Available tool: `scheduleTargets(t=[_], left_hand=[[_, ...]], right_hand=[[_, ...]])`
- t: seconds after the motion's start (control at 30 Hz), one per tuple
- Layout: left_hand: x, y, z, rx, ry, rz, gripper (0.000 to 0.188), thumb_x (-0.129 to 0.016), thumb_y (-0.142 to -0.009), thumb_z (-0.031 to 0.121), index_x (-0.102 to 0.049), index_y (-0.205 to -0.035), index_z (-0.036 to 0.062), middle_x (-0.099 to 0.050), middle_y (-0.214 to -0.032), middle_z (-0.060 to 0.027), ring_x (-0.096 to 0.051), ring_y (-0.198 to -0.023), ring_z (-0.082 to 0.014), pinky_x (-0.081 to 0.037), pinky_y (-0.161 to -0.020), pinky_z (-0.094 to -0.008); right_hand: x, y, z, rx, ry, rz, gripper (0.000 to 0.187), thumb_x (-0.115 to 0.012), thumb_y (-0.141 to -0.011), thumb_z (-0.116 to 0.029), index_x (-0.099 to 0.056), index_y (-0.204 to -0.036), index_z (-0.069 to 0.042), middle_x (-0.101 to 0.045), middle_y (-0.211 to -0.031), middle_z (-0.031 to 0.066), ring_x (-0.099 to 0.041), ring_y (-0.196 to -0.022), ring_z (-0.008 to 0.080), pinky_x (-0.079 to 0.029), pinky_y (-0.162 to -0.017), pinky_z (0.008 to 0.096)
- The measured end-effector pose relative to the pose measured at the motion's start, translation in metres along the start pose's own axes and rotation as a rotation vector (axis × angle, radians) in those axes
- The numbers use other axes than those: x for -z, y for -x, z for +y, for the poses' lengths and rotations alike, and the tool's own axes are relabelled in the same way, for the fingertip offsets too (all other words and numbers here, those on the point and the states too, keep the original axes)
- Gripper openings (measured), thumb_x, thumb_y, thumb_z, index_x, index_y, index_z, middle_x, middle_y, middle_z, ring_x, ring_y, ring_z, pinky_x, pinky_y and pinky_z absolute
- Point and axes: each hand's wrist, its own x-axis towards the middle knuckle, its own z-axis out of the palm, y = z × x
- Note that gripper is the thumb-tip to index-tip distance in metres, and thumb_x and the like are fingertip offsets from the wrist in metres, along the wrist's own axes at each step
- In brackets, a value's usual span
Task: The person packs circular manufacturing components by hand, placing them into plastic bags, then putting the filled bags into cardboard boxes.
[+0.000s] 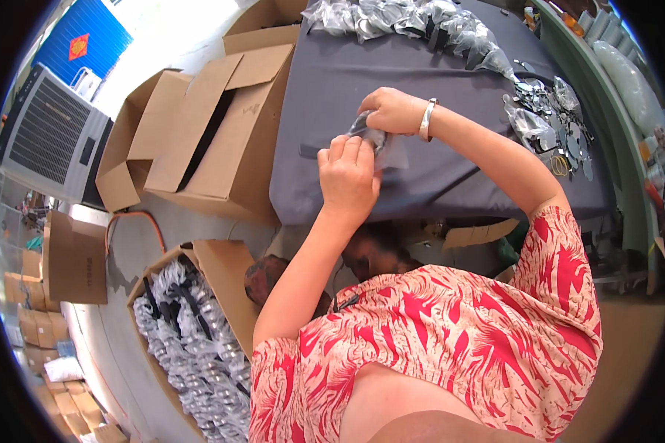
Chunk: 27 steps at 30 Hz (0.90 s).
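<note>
Over the grey cloth of the table [325, 81], both hands work on one clear plastic bag [395, 153] with a dark and shiny part in it. My left hand [349, 176] is closed on its near side, fingers curled. My right hand [396, 111], a bracelet at its wrist, pinches the bag's far end. A short black strap [312, 152] sticks out to the left of my left fingers. The fingers cover most of the part, so I cannot make out its kind.
Bagged parts [391, 18] line the table's far edge. Loose metal discs [573, 136] and yellow rings [559, 165] lie at the right. Cardboard boxes [233, 159] stand left; an open carton [236, 277] holds many bagged parts. A shelf [606, 96] borders the right side.
</note>
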Motion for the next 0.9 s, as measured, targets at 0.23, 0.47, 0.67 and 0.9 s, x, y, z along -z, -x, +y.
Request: scheduleTargets(t=[0.23,0.47,0.67,0.9], left_hand=[[0.017,-0.001,-0.004,0.783,1.306,0.076,0.015,-0.065,-0.082,0.011,-0.058,-0.091,0.0007,-0.063,-0.091,-0.006,-0.058,-0.078,-0.0107,-0.047,-0.066,-0.0258],[0.01,0.004,-0.007,0.705,0.725,0.156,0.03,-0.056,-0.09,0.027,-0.058,-0.081,-0.0019,-0.061,-0.066,-0.0097,-0.049,-0.053,-0.0174,-0.042,-0.052,-0.0311],[-0.001,0.026,-0.01,0.298,0.408,-0.067,0.028,-0.059,-0.083,0.021,-0.053,-0.063,0.0019,-0.054,-0.06,-0.0158,-0.052,-0.053,-0.0345,-0.041,-0.048,-0.0425],[0.005,0.034,0.004,0.174,0.375,-0.299,0.015,-0.061,-0.077,0.016,-0.058,-0.068,0.0052,-0.059,-0.065,-0.0103,-0.056,-0.051,-0.0289,-0.043,-0.046,-0.0388]], right_hand=[[0.002,0.02,-0.002,0.058,-0.614,-0.136,0.043,-0.054,-0.089,-0.038,-0.059,-0.109,0.0,-0.062,-0.091,0.003,-0.055,-0.084,0.0084,-0.046,-0.075,0.0238],[-0.057,0.036,-0.025,-0.051,-1.65,0.054,0.022,-0.056,-0.09,-0.023,-0.058,-0.1,-0.003,-0.06,-0.089,0.0004,-0.054,-0.078,0.0067,-0.047,-0.067,0.0247],[-0.052,0.037,-0.026,-0.039,-1.707,0.059,0.022,-0.054,-0.091,-0.022,-0.057,-0.102,-0.003,-0.063,-0.097,0.0033,-0.059,-0.086,0.0108,-0.049,-0.076,0.0283],[-0.052,0.031,-0.035,0.029,-1.567,0.027,0.027,-0.053,-0.092,-0.023,-0.054,-0.108,-0.001,-0.061,-0.098,0.0036,-0.057,-0.087,0.0094,-0.048,-0.077,0.0263]])
